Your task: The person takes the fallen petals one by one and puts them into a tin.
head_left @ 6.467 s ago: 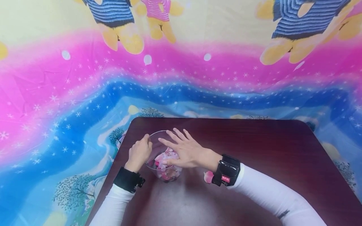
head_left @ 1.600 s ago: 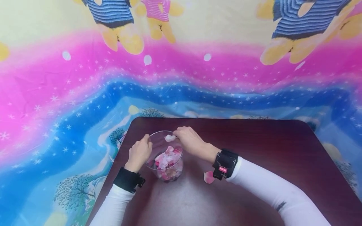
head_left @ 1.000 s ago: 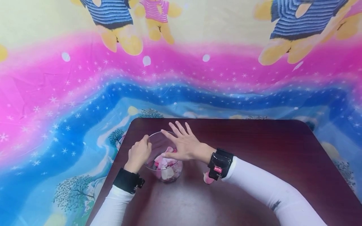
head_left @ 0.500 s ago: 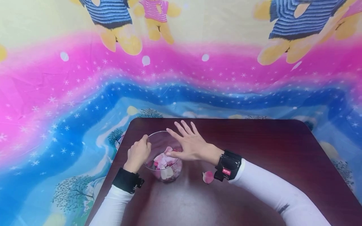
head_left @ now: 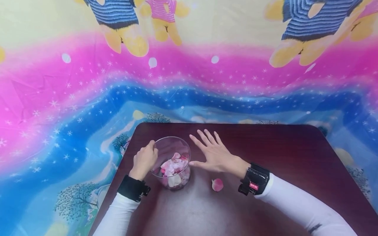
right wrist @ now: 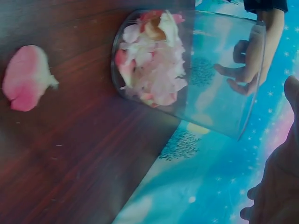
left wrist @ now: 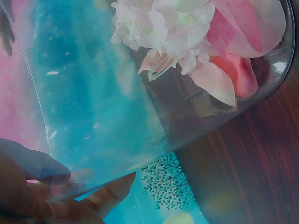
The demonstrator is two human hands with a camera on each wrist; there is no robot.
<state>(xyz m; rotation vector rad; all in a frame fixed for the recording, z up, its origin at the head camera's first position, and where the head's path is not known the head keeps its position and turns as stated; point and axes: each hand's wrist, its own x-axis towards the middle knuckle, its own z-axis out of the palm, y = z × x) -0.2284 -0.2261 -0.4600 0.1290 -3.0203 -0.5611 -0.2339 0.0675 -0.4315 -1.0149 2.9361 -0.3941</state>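
Observation:
In the head view a clear round glass container point(head_left: 169, 149) stands at the table's left side, part filled with pink and white petals point(head_left: 174, 166). The left hand point(head_left: 144, 160) grips its left rim; the left wrist view shows a thumb and fingers point(left wrist: 110, 193) on either side of the clear wall. Just right of the container, the right hand point(head_left: 215, 155) is spread with straight fingers and holds nothing. Through the glass, a white petal point(head_left: 174, 180) shows near the front. One loose pink-and-white petal point(head_left: 217, 185) lies on the table below the right hand.
The dark reddish-brown table point(head_left: 274, 157) has rounded far corners. Behind and beside it hangs a patterned cloth point(head_left: 206, 75) in pink and blue. Both wrists wear black straps point(head_left: 256, 178) over white sleeves.
At 1.6 s ago the right hand pinched a white petal at the rim. The petal now lies in the container, and the right hand, fingers spread, has moved right. The left hand keeps its grip.

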